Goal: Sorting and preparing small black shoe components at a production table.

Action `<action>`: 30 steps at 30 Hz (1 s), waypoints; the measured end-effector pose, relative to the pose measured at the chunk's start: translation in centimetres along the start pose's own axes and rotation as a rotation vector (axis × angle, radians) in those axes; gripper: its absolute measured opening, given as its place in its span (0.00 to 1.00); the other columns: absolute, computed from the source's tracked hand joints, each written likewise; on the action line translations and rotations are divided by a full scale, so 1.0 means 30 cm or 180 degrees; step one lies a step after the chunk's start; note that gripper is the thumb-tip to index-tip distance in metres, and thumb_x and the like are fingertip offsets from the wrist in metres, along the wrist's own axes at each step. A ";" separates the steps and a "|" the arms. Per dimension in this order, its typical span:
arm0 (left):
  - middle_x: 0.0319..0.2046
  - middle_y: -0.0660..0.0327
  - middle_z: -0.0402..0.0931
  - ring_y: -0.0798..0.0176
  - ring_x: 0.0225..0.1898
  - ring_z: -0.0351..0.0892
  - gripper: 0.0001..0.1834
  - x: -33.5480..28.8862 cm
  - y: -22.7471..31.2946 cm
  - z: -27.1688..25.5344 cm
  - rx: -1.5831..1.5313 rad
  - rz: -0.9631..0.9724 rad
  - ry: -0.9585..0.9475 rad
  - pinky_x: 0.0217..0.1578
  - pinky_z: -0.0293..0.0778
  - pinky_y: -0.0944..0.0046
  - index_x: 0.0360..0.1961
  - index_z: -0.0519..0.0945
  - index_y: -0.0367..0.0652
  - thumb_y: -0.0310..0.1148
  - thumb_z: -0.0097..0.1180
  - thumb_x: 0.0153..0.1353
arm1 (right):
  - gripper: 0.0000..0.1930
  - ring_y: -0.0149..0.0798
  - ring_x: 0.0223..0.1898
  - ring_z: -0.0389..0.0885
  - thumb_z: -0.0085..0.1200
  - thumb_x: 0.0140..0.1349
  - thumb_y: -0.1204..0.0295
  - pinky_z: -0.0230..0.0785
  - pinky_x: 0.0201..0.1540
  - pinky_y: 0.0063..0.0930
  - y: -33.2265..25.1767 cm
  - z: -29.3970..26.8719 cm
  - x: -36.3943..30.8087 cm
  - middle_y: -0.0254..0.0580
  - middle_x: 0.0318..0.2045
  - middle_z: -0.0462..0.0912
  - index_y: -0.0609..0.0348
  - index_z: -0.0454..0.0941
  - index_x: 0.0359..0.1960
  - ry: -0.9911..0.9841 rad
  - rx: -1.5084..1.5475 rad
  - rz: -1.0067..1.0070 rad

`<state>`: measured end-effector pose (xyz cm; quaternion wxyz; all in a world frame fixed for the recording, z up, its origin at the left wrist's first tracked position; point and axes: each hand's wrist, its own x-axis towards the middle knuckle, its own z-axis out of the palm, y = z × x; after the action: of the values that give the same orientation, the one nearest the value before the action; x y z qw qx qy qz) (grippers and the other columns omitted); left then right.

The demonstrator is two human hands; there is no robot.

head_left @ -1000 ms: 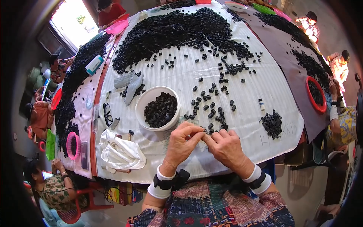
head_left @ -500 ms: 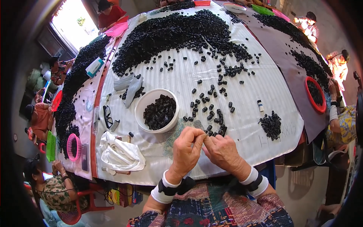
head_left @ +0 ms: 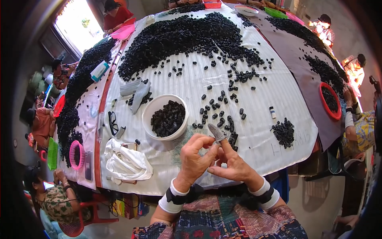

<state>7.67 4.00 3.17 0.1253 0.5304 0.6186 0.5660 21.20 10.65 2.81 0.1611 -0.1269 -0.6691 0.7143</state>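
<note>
My left hand [head_left: 195, 157] is over the table's near edge, thumb and index finger pinched together; whatever is between them is too small to make out. Touching it is my right hand [head_left: 236, 163], its index finger stretched forward and its thumb apart. A grey, pointed piece like a finger cover [head_left: 217, 132] sits at the tip of that index finger. Just beyond my hands lie short black cylindrical pieces [head_left: 230, 123]. Left of them stands a white bowl [head_left: 145, 119] filled with black pieces. Off to the right is a small heap of thinner black bits [head_left: 283, 133].
A large mound of black pieces [head_left: 179, 40] covers the far table. A white cloth [head_left: 127, 163], glasses [head_left: 113, 122] and grey glove-like scraps [head_left: 140, 95] lie left of the bowl. A small bottle [head_left: 272, 112] is at right. Several people sit around adjoining tables with coloured baskets.
My two hands' fingertips were pressed together; now the right hand has turned, with its index finger stretched out and thumb apart. The grey piece now shows more fully, at the right index fingertip.
</note>
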 end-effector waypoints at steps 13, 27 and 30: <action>0.25 0.59 0.73 0.55 0.24 0.76 0.03 0.008 -0.004 -0.012 0.0677 -0.0020 -0.0438 0.24 0.71 0.60 0.28 0.76 0.41 0.28 0.56 0.53 | 0.51 0.29 0.41 0.73 0.58 0.53 0.75 0.65 0.33 0.19 0.045 0.005 0.005 0.38 0.44 0.73 0.52 0.29 0.68 0.0010 -0.0008 0.0234; 0.19 0.57 0.67 0.54 0.20 0.71 0.03 0.011 -0.064 -0.002 0.0359 0.0143 -0.0678 0.21 0.67 0.58 0.22 0.73 0.39 0.25 0.54 0.48 | 0.31 0.24 0.31 0.70 0.62 0.52 0.68 0.63 0.25 0.17 0.090 0.030 -0.001 0.33 0.31 0.71 0.62 0.55 0.51 0.0372 0.0167 0.0085; 0.18 0.57 0.65 0.54 0.19 0.68 0.03 -0.007 -0.064 0.016 0.0223 0.0087 -0.0570 0.20 0.66 0.60 0.22 0.72 0.39 0.25 0.54 0.47 | 0.31 0.25 0.30 0.69 0.62 0.52 0.68 0.63 0.26 0.17 0.095 0.021 -0.001 0.34 0.32 0.70 0.62 0.55 0.51 0.0419 -0.0312 0.0015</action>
<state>7.12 4.49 1.33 0.1538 0.5913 0.6170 0.4961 20.80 9.91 0.00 0.1967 -0.1829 -0.6910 0.6711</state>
